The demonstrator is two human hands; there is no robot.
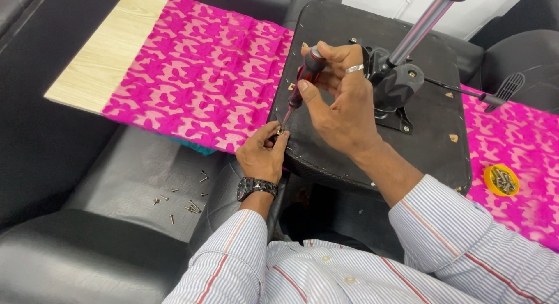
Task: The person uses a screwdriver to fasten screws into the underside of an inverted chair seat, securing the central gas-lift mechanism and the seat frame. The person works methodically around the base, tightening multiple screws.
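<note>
An upturned black chair seat [431,141] lies on a board covered with pink patterned cloth [204,77]. My right hand [340,103] grips a red and black screwdriver [303,83], its tip down at the seat's near left edge. My left hand [262,153], with a dark wristwatch, pinches a small screw [280,130] at that tip. The seat's metal mechanism [396,86] and its gas column [419,27] rise just right of my right hand.
Several loose screws [186,202] lie on a black cushion at lower left. A yellow lid [501,180] holding several screws sits on the cloth at right. Bare pale wood [105,54] shows at the board's left end. A black lever [466,93] sticks out rightward.
</note>
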